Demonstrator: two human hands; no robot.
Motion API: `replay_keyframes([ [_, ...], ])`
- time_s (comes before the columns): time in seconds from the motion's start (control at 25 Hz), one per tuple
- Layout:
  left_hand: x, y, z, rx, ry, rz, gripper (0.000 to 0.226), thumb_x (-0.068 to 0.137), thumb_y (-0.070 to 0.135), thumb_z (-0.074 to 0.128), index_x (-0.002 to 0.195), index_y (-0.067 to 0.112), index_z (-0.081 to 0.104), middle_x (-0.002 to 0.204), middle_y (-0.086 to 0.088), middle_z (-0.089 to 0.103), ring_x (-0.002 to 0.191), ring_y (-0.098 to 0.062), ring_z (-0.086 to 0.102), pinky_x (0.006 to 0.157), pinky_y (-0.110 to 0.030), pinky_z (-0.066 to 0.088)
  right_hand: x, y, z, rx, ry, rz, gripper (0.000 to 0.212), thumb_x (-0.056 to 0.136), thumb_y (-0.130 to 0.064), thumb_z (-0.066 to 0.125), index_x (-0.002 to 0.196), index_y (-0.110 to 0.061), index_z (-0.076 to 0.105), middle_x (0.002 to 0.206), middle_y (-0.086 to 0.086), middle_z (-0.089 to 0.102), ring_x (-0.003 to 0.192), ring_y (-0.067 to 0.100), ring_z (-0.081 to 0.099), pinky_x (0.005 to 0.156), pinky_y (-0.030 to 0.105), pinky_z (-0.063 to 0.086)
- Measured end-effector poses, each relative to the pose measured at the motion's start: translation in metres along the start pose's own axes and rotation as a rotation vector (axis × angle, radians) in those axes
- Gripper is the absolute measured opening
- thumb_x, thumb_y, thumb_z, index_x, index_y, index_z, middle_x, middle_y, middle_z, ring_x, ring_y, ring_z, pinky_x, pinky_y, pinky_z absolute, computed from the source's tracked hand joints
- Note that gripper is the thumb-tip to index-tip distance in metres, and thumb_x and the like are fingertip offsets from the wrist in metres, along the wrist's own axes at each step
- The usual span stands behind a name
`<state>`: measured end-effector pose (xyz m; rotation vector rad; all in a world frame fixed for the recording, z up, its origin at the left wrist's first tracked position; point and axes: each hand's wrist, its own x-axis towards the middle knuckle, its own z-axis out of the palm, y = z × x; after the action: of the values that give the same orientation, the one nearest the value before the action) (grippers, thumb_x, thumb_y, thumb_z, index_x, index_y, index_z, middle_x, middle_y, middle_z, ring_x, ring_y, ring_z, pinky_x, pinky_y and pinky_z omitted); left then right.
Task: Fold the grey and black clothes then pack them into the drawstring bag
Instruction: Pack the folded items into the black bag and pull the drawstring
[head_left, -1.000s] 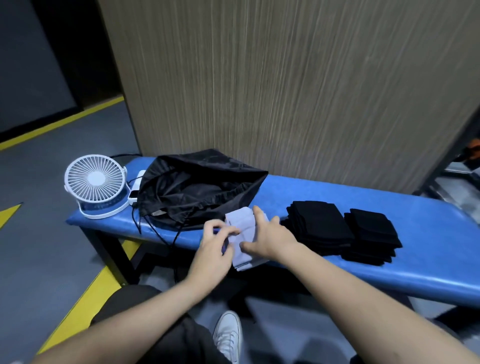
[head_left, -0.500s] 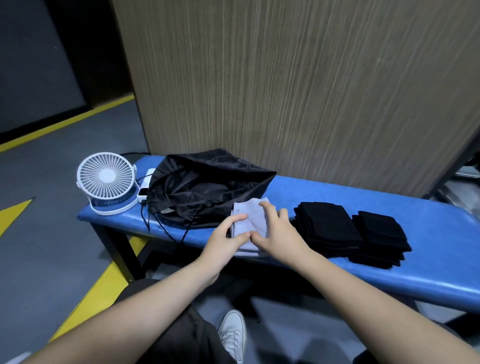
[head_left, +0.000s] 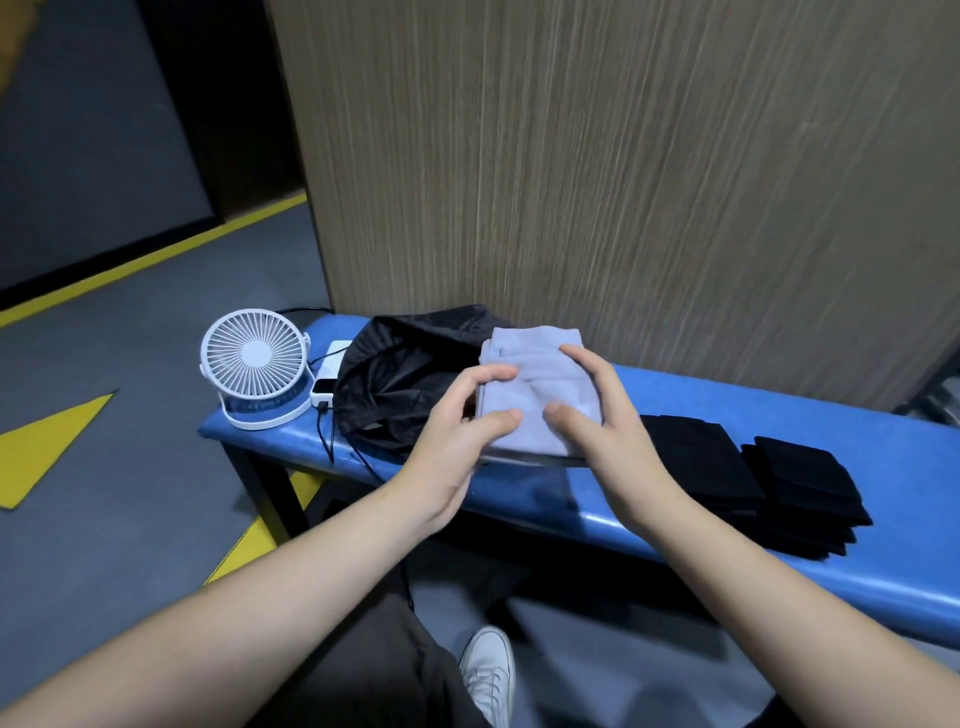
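Now both hands, left (head_left: 457, 415) and right (head_left: 597, 415), pinch the folded grey cloth (head_left: 535, 384), held just above the bench (head_left: 675, 395) beside the black bag (head_left: 405, 374). Two black stacks (head_left: 753, 478) lie to the right.

White fan (head_left: 254, 370) on blue bench (head_left: 779, 415)

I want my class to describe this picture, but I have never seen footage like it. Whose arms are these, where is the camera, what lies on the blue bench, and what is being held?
The camera sits on a person's head, looking down at their own bare arms; there is no machine. The left hand and right hand together hold a stack of folded grey clothes over a blue bench. On the bench lie a black drawstring bag, a white fan with a small white device beside it, and two stacks of folded black clothes.
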<state>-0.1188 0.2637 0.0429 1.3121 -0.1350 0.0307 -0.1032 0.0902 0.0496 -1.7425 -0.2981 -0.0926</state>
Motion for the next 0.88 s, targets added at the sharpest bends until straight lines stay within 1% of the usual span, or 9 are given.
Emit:
replay_keyframes([
  [0.12,0.000,0.000,0.006,0.097,0.000,0.034,0.042,0.076,0.015,0.069,0.115,0.030,0.066,0.131,-0.006,0.061,0.124,-0.023,0.056,0.105,-0.041,0.045,-0.005,-0.003,-0.004,0.082,0.033,0.027,0.055,0.081,-0.031,0.064,0.128,-0.056,0.050,0.142,-0.013,0.048,0.130,0.007,0.048,0.104,0.039,0.044],
  [0.16,0.003,0.000,0.006,0.136,0.018,0.030,0.041,0.074,0.019,0.069,0.114,0.033,0.067,0.134,-0.006,0.058,0.127,-0.024,0.052,0.108,-0.042,0.043,-0.004,-0.003,-0.004,0.080,0.031,0.036,0.055,0.083,-0.030,0.065,0.128,-0.056,0.049,0.142,-0.012,0.048,0.130,0.007,0.047,0.103,0.038,0.045],
  [0.24,0.015,0.004,-0.001,0.149,0.066,0.010,0.037,0.075,0.022,0.066,0.110,0.032,0.069,0.133,-0.006,0.058,0.127,-0.023,0.052,0.109,-0.042,0.041,0.007,-0.005,0.000,0.066,0.019,0.047,0.054,0.088,-0.023,0.066,0.127,-0.056,0.049,0.140,-0.012,0.045,0.124,-0.002,0.047,0.094,0.028,0.045],
  [0.28,0.024,0.007,-0.006,0.137,0.087,0.007,0.033,0.077,0.020,0.065,0.108,0.030,0.070,0.130,-0.006,0.061,0.125,-0.023,0.055,0.108,-0.041,0.043,0.017,-0.006,0.004,0.050,0.003,0.049,0.055,0.089,-0.020,0.066,0.128,-0.054,0.049,0.140,-0.012,0.044,0.121,-0.007,0.045,0.089,0.024,0.044],
  [0.36,0.042,0.019,-0.020,0.111,0.114,0.012,0.030,0.083,0.010,0.063,0.109,0.023,0.069,0.114,-0.002,0.067,0.111,-0.022,0.061,0.094,-0.033,0.048,0.048,-0.008,0.017,0.001,-0.037,0.033,0.056,0.088,-0.019,0.067,0.131,-0.050,0.047,0.141,-0.010,0.042,0.120,-0.009,0.043,0.089,0.022,0.042],
  [0.44,0.064,0.032,-0.038,0.125,0.158,0.016,0.030,0.088,0.001,0.060,0.111,0.019,0.069,0.099,0.003,0.066,0.098,-0.020,0.060,0.081,-0.029,0.048,0.084,-0.007,0.032,-0.036,-0.075,0.012,0.057,0.085,-0.022,0.068,0.131,-0.048,0.047,0.141,-0.008,0.041,0.120,-0.007,0.043,0.092,0.022,0.042],
  [0.48,0.075,0.035,-0.048,0.147,0.189,0.020,0.031,0.088,0.000,0.059,0.110,0.019,0.069,0.098,0.004,0.064,0.096,-0.019,0.059,0.082,-0.030,0.048,0.102,-0.006,0.039,-0.046,-0.099,0.005,0.058,0.084,-0.023,0.068,0.132,-0.047,0.047,0.142,-0.008,0.041,0.119,-0.007,0.043,0.091,0.021,0.041],
  [0.64,0.119,0.024,-0.083,0.215,0.298,0.064,0.032,0.083,0.002,0.061,0.101,0.027,0.069,0.112,0.004,0.064,0.110,-0.024,0.059,0.099,-0.044,0.047,0.166,0.010,0.065,-0.086,-0.200,-0.024,0.060,0.084,-0.020,0.070,0.134,-0.042,0.046,0.140,-0.006,0.043,0.119,-0.004,0.046,0.086,0.018,0.039],
  [0.88,0.149,-0.027,-0.114,0.360,0.355,0.028,0.035,0.078,0.004,0.062,0.097,0.034,0.065,0.131,-0.006,0.053,0.115,-0.014,0.053,0.083,-0.025,0.043,0.208,0.071,0.085,-0.184,-0.301,0.003,0.064,0.076,-0.019,0.074,0.129,-0.042,0.048,0.137,-0.001,0.046,0.124,0.011,0.048,0.097,0.024,0.041],
])
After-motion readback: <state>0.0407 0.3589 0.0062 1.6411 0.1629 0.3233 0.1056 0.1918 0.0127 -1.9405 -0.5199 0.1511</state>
